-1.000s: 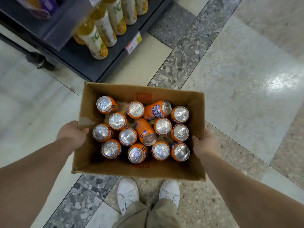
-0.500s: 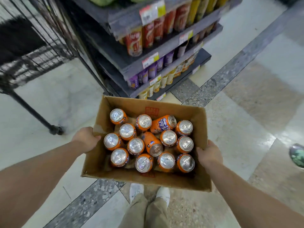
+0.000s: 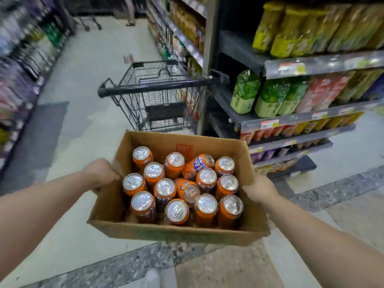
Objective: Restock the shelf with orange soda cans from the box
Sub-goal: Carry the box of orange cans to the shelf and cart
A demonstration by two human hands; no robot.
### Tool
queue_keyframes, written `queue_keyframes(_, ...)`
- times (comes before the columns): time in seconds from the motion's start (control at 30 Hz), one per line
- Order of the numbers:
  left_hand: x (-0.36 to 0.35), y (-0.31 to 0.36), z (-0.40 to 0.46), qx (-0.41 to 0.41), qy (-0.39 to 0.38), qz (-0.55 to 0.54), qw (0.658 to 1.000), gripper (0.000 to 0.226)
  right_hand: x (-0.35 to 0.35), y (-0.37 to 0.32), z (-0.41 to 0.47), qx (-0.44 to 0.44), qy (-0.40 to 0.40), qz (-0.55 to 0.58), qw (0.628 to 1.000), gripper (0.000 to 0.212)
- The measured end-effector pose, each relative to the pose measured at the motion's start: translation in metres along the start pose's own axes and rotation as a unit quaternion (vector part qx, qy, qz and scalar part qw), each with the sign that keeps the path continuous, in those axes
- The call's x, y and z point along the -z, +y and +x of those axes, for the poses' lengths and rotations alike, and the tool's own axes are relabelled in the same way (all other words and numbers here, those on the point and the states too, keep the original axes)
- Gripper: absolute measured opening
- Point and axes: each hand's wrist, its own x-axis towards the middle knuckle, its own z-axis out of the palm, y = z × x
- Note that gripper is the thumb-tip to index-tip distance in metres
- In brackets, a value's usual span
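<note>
I carry an open cardboard box [image 3: 158, 231] in front of me, above the floor. Several orange soda cans [image 3: 206, 181] stand upright inside it, and two lie tilted among them. My left hand [image 3: 99, 173] grips the box's left wall, fingers curled over the rim. My right hand [image 3: 258, 189] grips the right wall the same way. A drinks shelf [image 3: 307, 119] with green, red and yellow bottles stands to the right, just beyond the box.
A black wire shopping cart [image 3: 158, 94] stands straight ahead, just past the box, beside the shelf's end. Another shelf row [image 3: 22, 69] lines the left of the aisle. A dark mat [image 3: 41, 134] lies on the floor at left.
The view has risen from the floor to the aisle and shelves; the cart now shows ahead. Both hands keep their grip on the box, which sits higher in view.
</note>
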Motion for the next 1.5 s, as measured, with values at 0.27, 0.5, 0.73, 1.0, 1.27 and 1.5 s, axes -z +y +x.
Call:
queue_keyframes(0.27, 0.105, -0.131, 0.017, 0.050, 0.016, -0.040, 0.998, 0.010, -0.038, -0.178, -0.022, 0.068, -0.047, -0.074, 0.994, 0.019)
queue_keyframes(0.5, 0.233, -0.251, 0.076, 0.064, 0.043, 0.009, 0.997, 0.022, -0.124, -0.345, -0.056, 0.095, -0.074, -0.045, 0.992, 0.021)
queue_keyframes(0.73, 0.344, -0.334, 0.142, 0.107, 0.085, -0.004, 0.991, 0.024, -0.185, -0.498, -0.061, 0.092, -0.118, 0.007, 0.989, 0.020)
queue_keyframes(1.0, 0.434, -0.357, 0.250, 0.165, 0.103, -0.038, 0.980, 0.019, -0.210, -0.653, 0.026, 0.153, -0.153, -0.039, 0.975, 0.027)
queue_keyframes(1.27, 0.533, -0.318, 0.382, 0.158, 0.096, -0.058, 0.981, 0.023, -0.182, -0.797, 0.126, 0.173, -0.101, -0.040, 0.979, 0.023)
queue_keyframes(1.5, 0.628, -0.234, 0.548, 0.040, 0.093, 0.015, 0.995, 0.020, -0.155, -0.876, 0.218, 0.131, -0.034, -0.048, 0.990, 0.025)
